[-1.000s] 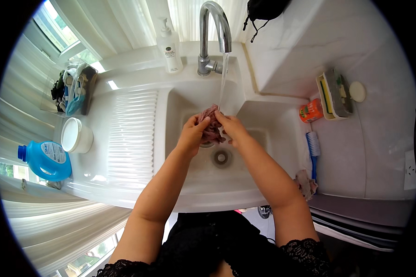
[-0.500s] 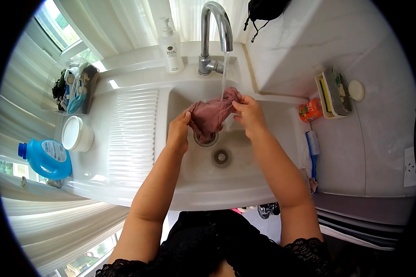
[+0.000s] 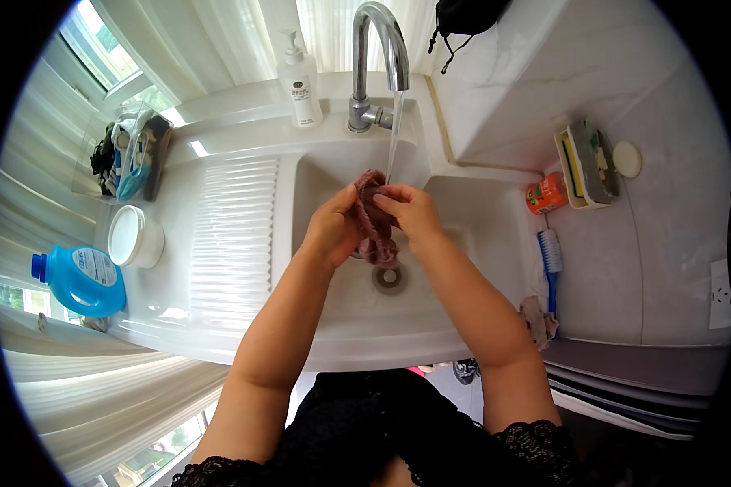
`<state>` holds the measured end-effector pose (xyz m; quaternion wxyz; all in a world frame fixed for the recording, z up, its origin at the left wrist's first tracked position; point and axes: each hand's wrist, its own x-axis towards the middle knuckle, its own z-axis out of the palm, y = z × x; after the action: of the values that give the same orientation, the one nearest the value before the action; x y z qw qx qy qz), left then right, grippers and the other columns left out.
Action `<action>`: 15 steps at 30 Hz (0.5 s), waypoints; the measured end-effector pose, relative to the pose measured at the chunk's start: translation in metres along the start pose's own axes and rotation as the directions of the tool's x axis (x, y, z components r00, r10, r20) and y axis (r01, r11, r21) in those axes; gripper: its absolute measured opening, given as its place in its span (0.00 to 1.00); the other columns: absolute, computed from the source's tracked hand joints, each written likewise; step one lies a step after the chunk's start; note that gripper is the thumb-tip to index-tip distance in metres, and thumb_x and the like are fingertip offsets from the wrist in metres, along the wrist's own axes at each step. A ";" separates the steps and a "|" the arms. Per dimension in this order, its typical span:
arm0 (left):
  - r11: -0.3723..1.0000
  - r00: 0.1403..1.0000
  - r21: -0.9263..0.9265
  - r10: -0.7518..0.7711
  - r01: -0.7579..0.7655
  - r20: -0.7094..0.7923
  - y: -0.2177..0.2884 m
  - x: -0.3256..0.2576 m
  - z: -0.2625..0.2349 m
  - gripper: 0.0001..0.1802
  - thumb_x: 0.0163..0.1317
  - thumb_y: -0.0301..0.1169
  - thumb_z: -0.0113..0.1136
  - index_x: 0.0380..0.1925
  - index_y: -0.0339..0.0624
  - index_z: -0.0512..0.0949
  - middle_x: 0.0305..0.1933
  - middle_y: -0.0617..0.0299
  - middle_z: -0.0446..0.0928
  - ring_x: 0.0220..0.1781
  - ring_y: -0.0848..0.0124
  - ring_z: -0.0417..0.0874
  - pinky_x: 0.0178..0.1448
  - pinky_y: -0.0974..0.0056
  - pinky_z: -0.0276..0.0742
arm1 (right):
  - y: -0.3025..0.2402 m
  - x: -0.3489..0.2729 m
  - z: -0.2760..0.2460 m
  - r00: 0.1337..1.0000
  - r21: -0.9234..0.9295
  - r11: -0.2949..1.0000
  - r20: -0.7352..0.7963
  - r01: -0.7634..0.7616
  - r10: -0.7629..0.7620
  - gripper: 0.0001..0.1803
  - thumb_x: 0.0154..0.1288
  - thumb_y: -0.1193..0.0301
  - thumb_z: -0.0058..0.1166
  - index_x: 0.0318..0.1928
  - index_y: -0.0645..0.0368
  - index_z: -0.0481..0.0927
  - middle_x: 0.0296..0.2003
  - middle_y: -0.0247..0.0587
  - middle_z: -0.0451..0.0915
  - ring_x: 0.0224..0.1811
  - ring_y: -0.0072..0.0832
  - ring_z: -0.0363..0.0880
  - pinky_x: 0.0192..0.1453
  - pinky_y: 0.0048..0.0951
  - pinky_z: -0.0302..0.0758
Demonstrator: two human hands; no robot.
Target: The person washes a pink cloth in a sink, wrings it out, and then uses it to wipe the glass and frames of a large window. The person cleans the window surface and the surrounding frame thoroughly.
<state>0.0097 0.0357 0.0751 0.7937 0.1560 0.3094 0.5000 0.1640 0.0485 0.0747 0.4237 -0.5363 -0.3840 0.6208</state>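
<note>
A wet, dusty-pink cloth garment (image 3: pixel 375 243) with a ruffled edge hangs bunched over the white sink (image 3: pixel 349 321). My left hand (image 3: pixel 334 230) grips its left side, fingers closed and thumb on top. My right hand (image 3: pixel 413 213) pinches the cloth from the right, near its upper part. A thin stream of water (image 3: pixel 395 138) runs from the chrome faucet (image 3: pixel 398 61) and comes down at the garment's upper right, close to my right fingers. Below the cloth, a round drain (image 3: pixel 390 277) shows; a second drain opening is mostly hidden behind the cloth.
A ribbed washboard (image 3: pixel 234 227) lies left of the basin. Further left stand a white tub (image 3: pixel 136 236), a blue detergent bottle (image 3: pixel 89 280) and a clear bin (image 3: pixel 130 158). A pump bottle (image 3: pixel 300 89) stands behind. On the right are a blue-handled brush (image 3: pixel 551 260) and an orange container (image 3: pixel 546 194).
My hands have come closer together, the right one moving left. The garment, stretched out between them before, is now gathered into a narrow bunch with its ruffled edge showing.
</note>
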 end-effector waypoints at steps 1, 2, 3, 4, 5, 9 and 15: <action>0.999 1.000 -0.027 0.019 -0.019 0.007 0.001 -0.001 -0.003 0.21 0.75 0.37 0.37 0.57 0.34 0.70 0.56 0.50 0.74 0.56 0.57 0.77 0.61 0.51 0.74 | 0.003 0.003 -0.005 0.999 0.099 0.995 -0.016 -0.026 0.028 0.14 0.64 0.71 0.60 0.48 0.65 0.78 0.39 0.39 0.82 0.39 0.27 0.81 0.49 0.29 0.77; 0.998 0.999 -0.054 0.038 -0.038 0.012 0.004 -0.002 -0.007 0.21 0.75 0.37 0.36 0.57 0.34 0.69 0.57 0.50 0.74 0.57 0.56 0.77 0.62 0.50 0.74 | 0.006 0.005 -0.011 0.998 0.198 0.979 -0.029 -0.051 0.058 0.12 0.65 0.72 0.59 0.47 0.64 0.79 0.38 0.39 0.82 0.38 0.26 0.81 0.48 0.29 0.78; 0.998 0.999 0.026 0.050 -0.050 0.012 0.011 -0.006 -0.013 0.22 0.76 0.37 0.33 0.58 0.33 0.68 0.60 0.48 0.72 0.62 0.53 0.73 0.67 0.48 0.69 | 0.007 0.008 -0.020 0.997 0.259 0.966 -0.066 -0.022 0.040 0.09 0.66 0.75 0.55 0.46 0.63 0.77 0.40 0.40 0.81 0.41 0.29 0.81 0.51 0.33 0.79; 0.996 0.996 0.010 0.093 -0.093 -0.006 0.013 -0.006 -0.023 0.23 0.76 0.38 0.32 0.58 0.33 0.68 0.60 0.48 0.72 0.63 0.54 0.72 0.68 0.48 0.68 | 0.006 0.011 -0.027 0.998 0.342 0.940 -0.057 0.002 0.019 0.09 0.67 0.76 0.54 0.46 0.63 0.76 0.41 0.40 0.80 0.43 0.29 0.80 0.52 0.33 0.78; 0.991 0.990 -0.005 0.136 -0.136 -0.025 0.011 -0.004 -0.038 0.24 0.77 0.39 0.31 0.59 0.33 0.68 0.61 0.48 0.71 0.65 0.54 0.71 0.69 0.47 0.67 | 0.004 0.013 -0.036 0.999 0.422 0.906 -0.050 0.024 -0.003 0.09 0.67 0.77 0.53 0.47 0.63 0.76 0.42 0.40 0.80 0.45 0.30 0.80 0.53 0.34 0.78; 0.987 0.964 -0.126 0.060 -0.095 -0.258 -0.001 0.002 -0.068 0.25 0.78 0.41 0.28 0.61 0.33 0.65 0.64 0.47 0.69 0.69 0.55 0.67 0.72 0.47 0.63 | -0.016 0.016 -0.051 0.999 0.607 0.794 -0.010 0.041 -0.044 0.12 0.69 0.77 0.46 0.52 0.59 0.72 0.46 0.43 0.77 0.52 0.34 0.77 0.59 0.43 0.74; 0.984 0.938 -0.174 -0.033 -0.030 -0.346 -0.034 0.015 -0.083 0.26 0.78 0.43 0.29 0.64 0.36 0.62 0.66 0.50 0.67 0.68 0.56 0.69 0.70 0.48 0.66 | -0.034 0.018 -0.027 0.988 0.669 0.740 0.148 -0.065 -0.047 0.13 0.71 0.77 0.44 0.54 0.57 0.71 0.43 0.41 0.78 0.46 0.34 0.79 0.55 0.44 0.77</action>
<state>-0.0154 0.0285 -0.0116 0.7377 -0.0058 0.3991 0.5444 0.1936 0.0774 0.0969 0.5544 -0.2993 -0.1636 0.7592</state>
